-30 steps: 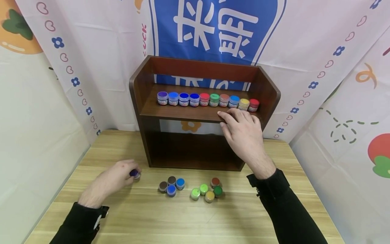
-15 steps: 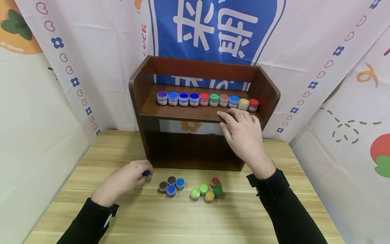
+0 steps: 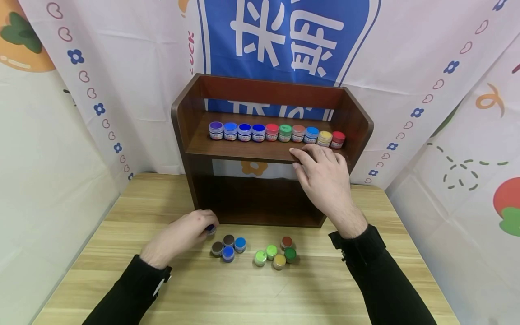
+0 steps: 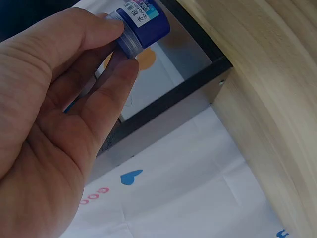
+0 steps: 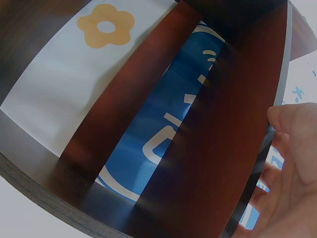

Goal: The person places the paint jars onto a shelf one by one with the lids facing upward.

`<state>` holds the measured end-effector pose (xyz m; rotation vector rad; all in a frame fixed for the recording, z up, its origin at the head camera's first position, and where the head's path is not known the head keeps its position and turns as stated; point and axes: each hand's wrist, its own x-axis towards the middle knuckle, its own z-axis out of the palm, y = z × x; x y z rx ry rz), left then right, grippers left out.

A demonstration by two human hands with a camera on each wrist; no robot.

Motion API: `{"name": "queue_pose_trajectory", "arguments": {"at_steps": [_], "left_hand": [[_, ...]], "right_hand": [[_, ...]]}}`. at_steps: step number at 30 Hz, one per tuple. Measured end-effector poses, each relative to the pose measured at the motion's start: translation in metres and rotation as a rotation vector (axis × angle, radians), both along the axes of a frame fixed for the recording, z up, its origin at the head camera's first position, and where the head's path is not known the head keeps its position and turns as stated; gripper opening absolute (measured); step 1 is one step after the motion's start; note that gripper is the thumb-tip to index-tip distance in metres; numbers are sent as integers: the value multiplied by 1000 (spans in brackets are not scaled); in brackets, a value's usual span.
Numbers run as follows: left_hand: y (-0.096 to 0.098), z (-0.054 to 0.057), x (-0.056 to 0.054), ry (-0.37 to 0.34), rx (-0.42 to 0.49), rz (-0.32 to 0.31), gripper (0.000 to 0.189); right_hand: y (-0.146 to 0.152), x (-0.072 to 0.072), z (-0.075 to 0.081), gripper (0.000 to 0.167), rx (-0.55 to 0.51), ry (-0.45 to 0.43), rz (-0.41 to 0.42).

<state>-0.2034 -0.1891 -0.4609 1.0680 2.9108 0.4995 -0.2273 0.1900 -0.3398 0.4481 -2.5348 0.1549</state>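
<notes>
At the left, the left hand [image 3: 183, 232] has its grip closed about a small dark-blue jar [image 3: 210, 229], thumb and fingertips pinching its clear ribbed end — a hold seemingly chosen to leave the labelled end uncovered. This jar is just in front of the rack [image 3: 187, 117], near its lower left corner; whether it touches the counter [image 3: 243, 298] cannot be told. Just to the right sit four loose jars [image 3: 228, 253], bunched as if for easy picking. Above, a row of ten jars [image 3: 258, 132] runs across the upper shelf, lids up and labels outward, likely so each colour reads at a glance. Farther right on the counter are five more jars [image 3: 279, 262], mostly greens with a yellow and a brownish red. Last, the right hand [image 3: 325, 178] has its grip clamped on the upper shelf's front edge — probably to steady the rack
</notes>
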Motion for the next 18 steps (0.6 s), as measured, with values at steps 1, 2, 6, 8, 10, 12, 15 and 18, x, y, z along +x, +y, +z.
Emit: {"name": "queue_pose_trajectory", "arguments": {"at_steps": [1, 2, 6, 8, 10, 12, 15, 18], "left_hand": [[2, 0, -2, 6, -6, -4, 25], [4, 0, -3, 10, -11, -7, 25], [12, 2, -8, 13, -34, 2, 23], [16, 3, -10, 18, -49, 13, 23], [20, 3, -12, 29, -63, 17, 24], [25, 2, -15, 40, -78, 19, 25], [30, 2, -21, 54, -103, 18, 27], [33, 1, -26, 55, -125, 22, 30]], "right_hand": [[0, 0, 0, 41, 1, -1, 0], [0, 0, 0, 41, 1, 1, 1], [0, 0, 0, 41, 0, 2, 1], [0, 0, 1, 41, 0, -5, -1], [0, 0, 1, 42, 0, -11, -3], [0, 0, 1, 42, 0, -15, -5], [1, 1, 1, 42, -1, -14, -5], [0, 0, 1, 42, -1, -12, -4]]}}
